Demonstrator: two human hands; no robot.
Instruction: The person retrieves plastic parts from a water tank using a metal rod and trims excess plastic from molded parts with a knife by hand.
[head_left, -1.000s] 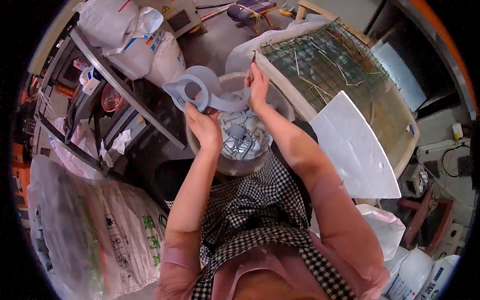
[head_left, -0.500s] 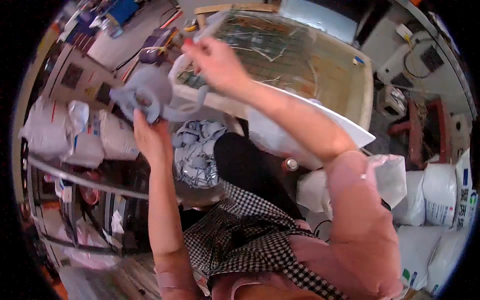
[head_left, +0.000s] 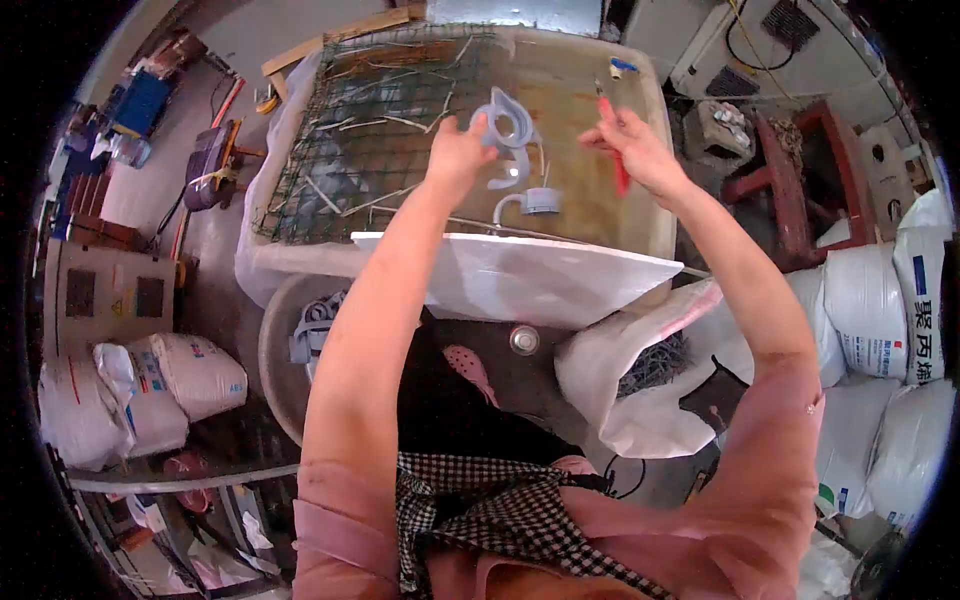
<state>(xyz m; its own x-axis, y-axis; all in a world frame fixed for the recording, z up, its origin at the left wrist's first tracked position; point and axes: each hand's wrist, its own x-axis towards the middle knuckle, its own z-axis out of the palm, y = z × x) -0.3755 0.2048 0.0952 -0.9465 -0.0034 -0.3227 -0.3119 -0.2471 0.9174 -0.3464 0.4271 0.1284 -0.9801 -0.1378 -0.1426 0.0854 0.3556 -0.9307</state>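
My left hand (head_left: 460,160) grips the edge of a pale grey-violet moulded plastic part (head_left: 493,128), with its thumb and fingers closed on it. The part has a ring at the top and a curved piece below it. Just beneath is a round ribbed plastic cap (head_left: 541,201) with a hooked strip; whether it is joined to the part I cannot tell. On the right, my right hand (head_left: 635,150) is closed around a red-handled cutting tool (head_left: 604,110), its slim metal tip pointing up and away. Both hands are above a large tub (head_left: 648,215) of brownish liquid.
Green netting (head_left: 300,190) with pale plastic strips covers the tub's left side. A white board (head_left: 520,275) lies along its front edge. Below are a round basin (head_left: 275,350), a can (head_left: 523,340) and an open white sack (head_left: 600,400) of grey scraps. Filled sacks (head_left: 865,310) stand right.
My view has swung left to right. My left hand has moved right from beside the tub to over it, bringing a plastic part. My right hand has moved right and the red tool now shows clearly.
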